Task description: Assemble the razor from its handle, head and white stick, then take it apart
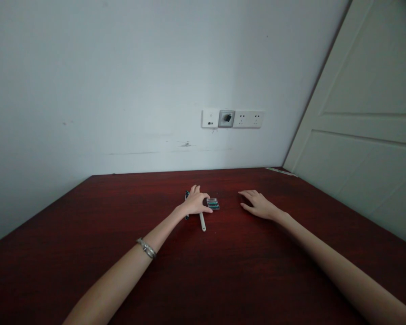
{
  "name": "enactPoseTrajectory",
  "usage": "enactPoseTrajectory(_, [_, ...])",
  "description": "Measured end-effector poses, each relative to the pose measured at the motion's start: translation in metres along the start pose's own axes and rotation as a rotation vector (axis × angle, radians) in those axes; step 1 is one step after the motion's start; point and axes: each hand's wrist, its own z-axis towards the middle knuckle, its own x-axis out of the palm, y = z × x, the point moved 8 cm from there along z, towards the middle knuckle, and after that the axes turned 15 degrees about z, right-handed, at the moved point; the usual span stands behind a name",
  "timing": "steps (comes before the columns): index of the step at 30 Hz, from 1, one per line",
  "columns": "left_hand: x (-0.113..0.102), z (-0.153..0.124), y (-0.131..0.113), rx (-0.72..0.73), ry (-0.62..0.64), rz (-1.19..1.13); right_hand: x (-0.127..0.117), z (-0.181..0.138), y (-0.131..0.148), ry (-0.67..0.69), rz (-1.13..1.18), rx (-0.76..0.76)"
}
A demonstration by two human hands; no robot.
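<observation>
My left hand point(195, 202) reaches over the middle of the table, thumb and forefinger closed on the left side of a small clear case point(213, 204) with green and dark strips in it. Beneath that hand, a white handle point(203, 222) with a hole at its end sticks out toward me; its other end is hidden. A dark, teal-marked object point(187, 194) shows partly at the hand's left side, too covered to name. Off to the right of the case, my right hand point(258, 205) lies low over the table with fingers stretched out, holding nothing.
The dark red wooden table point(176, 280) runs back to a white wall with sockets point(248, 119) and a plugged-in black piece point(227, 118). A pale panelled door point(368, 135) stands along the right side. A thin pale strip point(280, 171) lies at the far right corner.
</observation>
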Motion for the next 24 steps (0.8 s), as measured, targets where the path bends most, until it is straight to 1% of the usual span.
enactPoseTrajectory(12, [0.006,0.003,0.008,-0.046,0.023,-0.041,-0.001,-0.002,0.006,0.013,-0.009,0.022])
enactPoseTrajectory(17, [0.006,0.003,0.007,-0.048,0.044,-0.03,-0.001,-0.002,0.005,0.009,0.011,0.034])
enactPoseTrajectory(21, [-0.003,0.0,0.007,-0.043,0.044,-0.035,-0.002,0.001,0.001,0.013,0.029,0.057])
enactPoseTrajectory(24, [-0.022,-0.001,0.015,-0.05,-0.03,-0.06,-0.005,0.006,0.005,-0.002,0.077,0.003])
